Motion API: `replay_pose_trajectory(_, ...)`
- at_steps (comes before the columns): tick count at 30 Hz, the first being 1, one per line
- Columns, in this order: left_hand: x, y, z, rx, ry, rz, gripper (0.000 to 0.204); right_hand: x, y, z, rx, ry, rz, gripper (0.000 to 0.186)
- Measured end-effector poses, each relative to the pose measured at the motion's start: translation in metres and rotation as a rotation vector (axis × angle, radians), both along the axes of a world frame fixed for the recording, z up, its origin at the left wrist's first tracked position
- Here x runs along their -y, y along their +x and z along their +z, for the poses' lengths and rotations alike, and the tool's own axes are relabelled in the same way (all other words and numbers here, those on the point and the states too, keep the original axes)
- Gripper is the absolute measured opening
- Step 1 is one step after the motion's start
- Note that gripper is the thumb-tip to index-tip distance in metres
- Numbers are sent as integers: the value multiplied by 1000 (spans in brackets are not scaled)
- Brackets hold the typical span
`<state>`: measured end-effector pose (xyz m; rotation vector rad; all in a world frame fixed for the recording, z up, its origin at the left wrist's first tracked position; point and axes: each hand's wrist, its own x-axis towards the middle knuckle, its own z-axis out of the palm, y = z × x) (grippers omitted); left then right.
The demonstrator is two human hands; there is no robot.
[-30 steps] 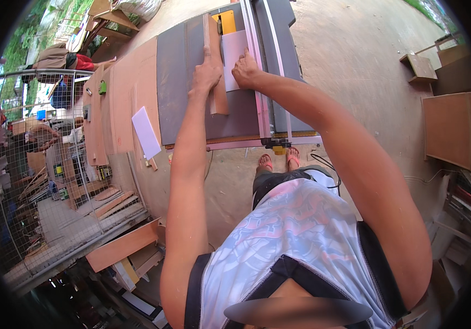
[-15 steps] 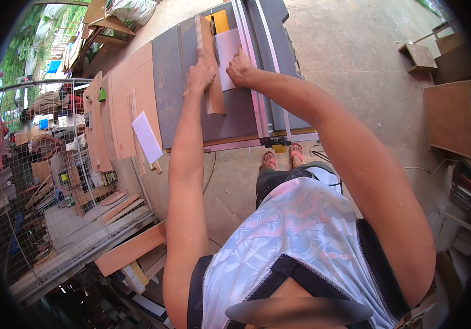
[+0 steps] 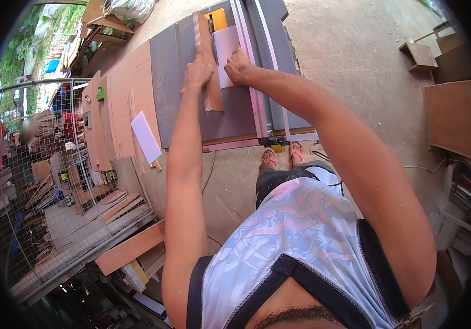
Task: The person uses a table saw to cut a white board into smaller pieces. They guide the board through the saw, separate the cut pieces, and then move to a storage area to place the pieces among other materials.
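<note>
On the dark table of a table saw (image 3: 165,82) lie a long wooden board (image 3: 212,94) and a white rectangular panel (image 3: 225,48), side by side. My left hand (image 3: 198,72) grips the wooden board, index finger stretched along it and the other fingers curled. To its right, my right hand (image 3: 237,67) presses on the white panel with fingers bent and the index finger pointing forward. The panel lies close to the saw's long metal fence (image 3: 252,82). Ahead of the hands is the saw's yellow insert (image 3: 219,20); the blade cannot be made out clearly.
Wooden sheets (image 3: 128,104) extend left of the saw, with another white panel (image 3: 146,137) on them. A wire mesh fence (image 3: 38,181) at the left stands before piled timber offcuts. Wooden boxes (image 3: 454,115) stand on the floor at the right.
The wooden board and the white panel have shifted slightly forward, with both hands keeping their places on them. The view has also moved a little.
</note>
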<state>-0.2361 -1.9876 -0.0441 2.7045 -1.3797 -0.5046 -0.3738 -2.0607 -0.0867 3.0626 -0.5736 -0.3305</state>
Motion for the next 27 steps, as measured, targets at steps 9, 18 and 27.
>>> replay_pose_trajectory(9, 5, -3, 7, -37, 23, 25, 88, 3, 2, 4, -29, 3, -8, 31)
replay_pose_trajectory(18, 7, 3, 4, -9, 8, 10, 90, 5, 5, 4, -57, -7, -11, 31)
replay_pose_trajectory(27, 11, 5, 4, -17, 7, 7, 92, 8, 5, 3, -26, -17, -18, 29)
